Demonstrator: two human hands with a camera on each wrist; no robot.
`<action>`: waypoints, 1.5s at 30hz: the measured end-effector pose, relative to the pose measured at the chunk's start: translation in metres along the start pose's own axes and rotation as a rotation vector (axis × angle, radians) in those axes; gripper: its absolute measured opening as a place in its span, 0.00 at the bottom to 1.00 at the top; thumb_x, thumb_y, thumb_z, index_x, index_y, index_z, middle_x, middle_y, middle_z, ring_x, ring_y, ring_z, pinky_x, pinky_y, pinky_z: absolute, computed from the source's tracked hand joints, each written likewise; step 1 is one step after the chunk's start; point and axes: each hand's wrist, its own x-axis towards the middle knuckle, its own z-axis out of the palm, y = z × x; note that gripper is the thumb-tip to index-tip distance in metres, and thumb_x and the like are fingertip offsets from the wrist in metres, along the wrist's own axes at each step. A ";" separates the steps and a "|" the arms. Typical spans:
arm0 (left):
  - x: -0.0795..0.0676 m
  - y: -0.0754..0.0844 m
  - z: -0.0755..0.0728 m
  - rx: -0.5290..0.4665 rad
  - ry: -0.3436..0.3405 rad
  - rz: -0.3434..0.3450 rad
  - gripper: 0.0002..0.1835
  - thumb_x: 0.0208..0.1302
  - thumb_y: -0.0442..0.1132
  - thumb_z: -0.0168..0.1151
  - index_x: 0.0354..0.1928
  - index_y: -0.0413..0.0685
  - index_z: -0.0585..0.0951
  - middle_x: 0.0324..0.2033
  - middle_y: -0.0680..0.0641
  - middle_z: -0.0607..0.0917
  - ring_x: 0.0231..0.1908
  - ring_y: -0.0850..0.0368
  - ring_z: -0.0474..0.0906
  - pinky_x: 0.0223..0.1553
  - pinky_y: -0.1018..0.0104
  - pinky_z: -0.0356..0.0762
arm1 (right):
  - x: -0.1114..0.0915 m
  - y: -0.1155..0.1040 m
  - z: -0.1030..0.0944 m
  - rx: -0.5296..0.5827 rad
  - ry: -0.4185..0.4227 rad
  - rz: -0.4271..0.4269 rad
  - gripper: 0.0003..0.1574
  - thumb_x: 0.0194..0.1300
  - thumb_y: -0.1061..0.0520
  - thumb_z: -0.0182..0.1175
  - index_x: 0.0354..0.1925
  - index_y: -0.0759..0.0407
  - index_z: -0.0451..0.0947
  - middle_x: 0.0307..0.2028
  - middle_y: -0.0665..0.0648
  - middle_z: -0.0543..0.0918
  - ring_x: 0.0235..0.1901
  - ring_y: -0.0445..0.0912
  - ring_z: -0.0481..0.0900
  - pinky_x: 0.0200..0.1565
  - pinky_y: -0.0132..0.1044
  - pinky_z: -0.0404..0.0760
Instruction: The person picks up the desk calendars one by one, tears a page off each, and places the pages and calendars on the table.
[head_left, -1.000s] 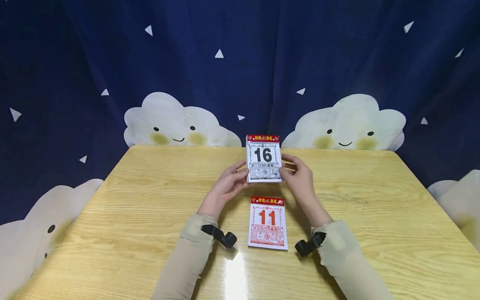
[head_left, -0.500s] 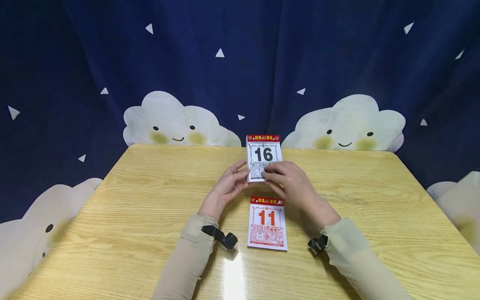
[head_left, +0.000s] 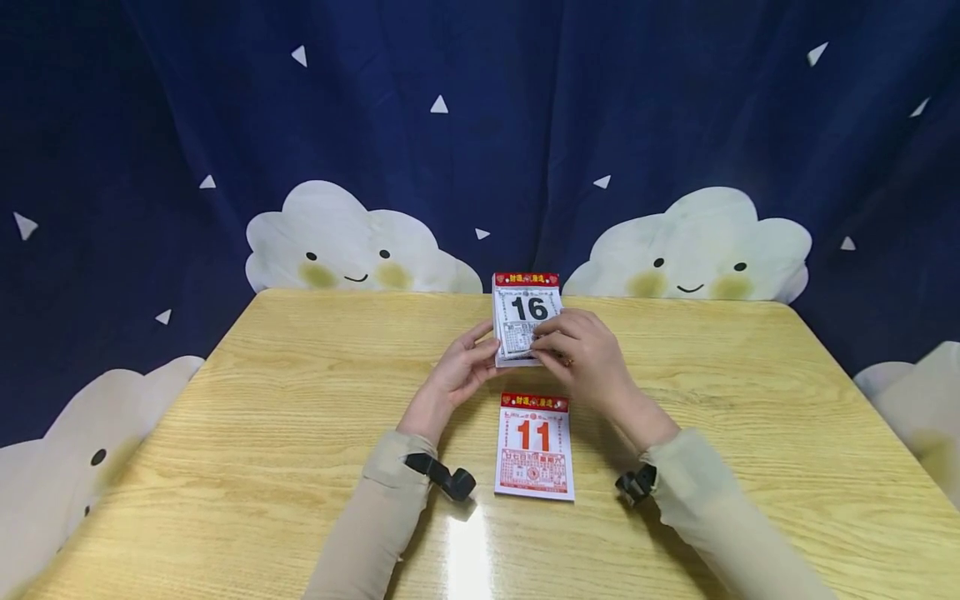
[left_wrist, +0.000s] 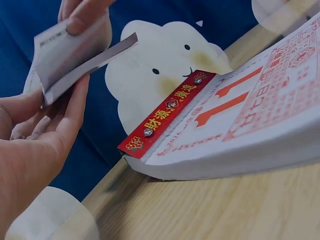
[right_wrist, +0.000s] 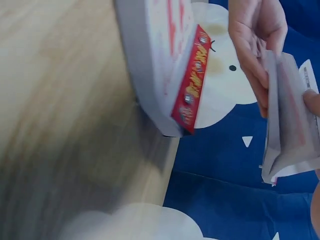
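Raised above the table, a tear-off calendar (head_left: pixel 516 293) with a red header shows a black 16. My left hand (head_left: pixel 457 368) grips its lower left edge, thumb in front and fingers behind. With thumb and fingertips, my right hand (head_left: pixel 592 358) pinches the lower right of its top sheet, covering part of the print. In the left wrist view that sheet (left_wrist: pixel 62 57) bends away from the pad below it; the right wrist view shows the same gap. Nearer me, a second tear-off calendar (head_left: pixel 534 458) with a red 11 lies flat, untouched.
Both calendars are over the light wooden table (head_left: pixel 300 400). Behind its far edge hangs a dark blue curtain (head_left: pixel 525 125) printed with smiling clouds and white triangles. A black camera (head_left: pixel 457 483) is strapped to the left wrist, another (head_left: pixel 636 486) to the right.
My right hand has left the right edge of the 16 calendar, come across its lower front and now lifts the top sheet. The left hand stays about where it was.
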 end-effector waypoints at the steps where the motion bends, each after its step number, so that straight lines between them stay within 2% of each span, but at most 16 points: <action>1: 0.000 0.000 0.000 0.004 0.005 0.002 0.27 0.66 0.24 0.37 0.67 0.35 0.52 0.34 0.50 0.84 0.35 0.58 0.82 0.41 0.65 0.79 | 0.002 0.000 -0.002 0.010 0.013 0.015 0.05 0.48 0.60 0.68 0.28 0.58 0.82 0.35 0.54 0.82 0.40 0.49 0.77 0.52 0.43 0.72; 4: 0.000 0.001 0.000 0.037 0.020 0.004 0.27 0.65 0.24 0.39 0.67 0.35 0.53 0.36 0.49 0.84 0.35 0.57 0.82 0.42 0.64 0.79 | 0.006 0.001 -0.006 0.015 0.058 0.042 0.05 0.48 0.60 0.67 0.27 0.59 0.82 0.33 0.54 0.83 0.39 0.49 0.77 0.50 0.43 0.73; 8: -0.001 0.003 -0.001 0.094 0.037 -0.008 0.27 0.65 0.24 0.40 0.67 0.36 0.55 0.46 0.38 0.80 0.35 0.57 0.82 0.44 0.61 0.79 | 0.012 0.003 -0.012 -0.007 0.117 0.074 0.05 0.48 0.60 0.68 0.27 0.59 0.82 0.30 0.54 0.82 0.35 0.49 0.77 0.43 0.42 0.74; 10: -0.002 0.003 -0.001 0.121 0.047 -0.017 0.27 0.65 0.25 0.41 0.66 0.36 0.55 0.52 0.33 0.75 0.35 0.57 0.82 0.45 0.61 0.79 | 0.016 0.005 -0.014 -0.003 0.146 0.113 0.05 0.48 0.60 0.68 0.27 0.59 0.82 0.28 0.54 0.82 0.31 0.48 0.77 0.38 0.40 0.73; 13: -0.004 0.004 -0.002 0.151 0.059 -0.022 0.27 0.65 0.25 0.41 0.66 0.35 0.56 0.53 0.30 0.73 0.35 0.57 0.82 0.43 0.63 0.80 | 0.025 0.010 -0.019 0.014 0.164 0.200 0.04 0.50 0.61 0.67 0.28 0.60 0.82 0.25 0.53 0.82 0.26 0.46 0.76 0.32 0.38 0.70; 17: -0.005 0.005 -0.001 0.153 0.065 -0.027 0.27 0.64 0.25 0.42 0.66 0.34 0.56 0.44 0.39 0.81 0.33 0.58 0.82 0.39 0.66 0.80 | 0.036 0.018 -0.025 0.075 0.129 0.387 0.05 0.53 0.59 0.66 0.28 0.61 0.82 0.26 0.55 0.83 0.27 0.45 0.78 0.30 0.35 0.71; 20: -0.006 0.006 -0.001 0.158 0.069 -0.033 0.26 0.64 0.25 0.42 0.66 0.34 0.57 0.36 0.48 0.83 0.31 0.58 0.82 0.37 0.68 0.80 | 0.042 0.024 -0.029 0.155 0.072 0.578 0.08 0.55 0.56 0.64 0.29 0.60 0.82 0.28 0.56 0.84 0.29 0.44 0.79 0.32 0.31 0.74; 23: -0.007 0.006 -0.001 0.175 0.075 -0.038 0.26 0.64 0.25 0.42 0.65 0.34 0.58 0.32 0.50 0.84 0.30 0.59 0.82 0.35 0.68 0.80 | 0.049 0.030 -0.031 0.238 0.036 0.755 0.11 0.55 0.53 0.63 0.31 0.60 0.82 0.27 0.54 0.84 0.28 0.41 0.77 0.31 0.27 0.74; 28: -0.008 0.006 0.001 0.178 0.076 -0.038 0.26 0.63 0.24 0.42 0.64 0.33 0.58 0.31 0.51 0.84 0.30 0.59 0.82 0.36 0.67 0.79 | 0.056 0.041 -0.034 0.338 0.041 0.938 0.13 0.54 0.53 0.64 0.32 0.62 0.82 0.22 0.43 0.79 0.27 0.38 0.72 0.28 0.26 0.71; 32: -0.007 0.007 0.005 0.155 0.072 -0.041 0.26 0.63 0.24 0.41 0.65 0.33 0.57 0.31 0.52 0.84 0.30 0.60 0.81 0.37 0.67 0.80 | 0.057 0.049 -0.036 0.427 0.070 1.058 0.07 0.53 0.54 0.63 0.27 0.58 0.82 0.22 0.40 0.76 0.28 0.38 0.70 0.27 0.26 0.70; 34: -0.007 0.007 0.007 0.132 0.087 -0.038 0.26 0.63 0.23 0.40 0.65 0.32 0.57 0.30 0.51 0.83 0.29 0.60 0.81 0.35 0.68 0.80 | 0.056 0.052 -0.037 0.472 0.086 1.107 0.05 0.52 0.55 0.63 0.22 0.52 0.82 0.23 0.41 0.76 0.27 0.37 0.70 0.26 0.26 0.70; 36: -0.006 0.008 0.008 0.112 0.104 -0.035 0.26 0.64 0.23 0.40 0.65 0.32 0.57 0.29 0.51 0.83 0.28 0.60 0.81 0.33 0.69 0.80 | 0.056 0.054 -0.038 0.504 0.096 1.145 0.07 0.52 0.55 0.63 0.19 0.48 0.80 0.24 0.42 0.76 0.26 0.37 0.70 0.26 0.25 0.70; 39: -0.005 0.009 0.010 0.102 0.108 -0.029 0.25 0.64 0.23 0.40 0.64 0.32 0.57 0.29 0.51 0.83 0.28 0.60 0.81 0.32 0.69 0.80 | 0.056 0.056 -0.039 0.533 0.109 1.190 0.09 0.52 0.55 0.63 0.18 0.45 0.80 0.26 0.43 0.76 0.26 0.37 0.70 0.26 0.25 0.70; 45: -0.006 0.010 0.011 0.167 0.081 -0.036 0.26 0.62 0.23 0.42 0.64 0.31 0.58 0.29 0.52 0.84 0.28 0.60 0.82 0.33 0.68 0.79 | 0.057 0.061 -0.042 0.473 0.123 1.175 0.08 0.52 0.56 0.62 0.18 0.48 0.80 0.25 0.43 0.76 0.29 0.39 0.69 0.26 0.26 0.70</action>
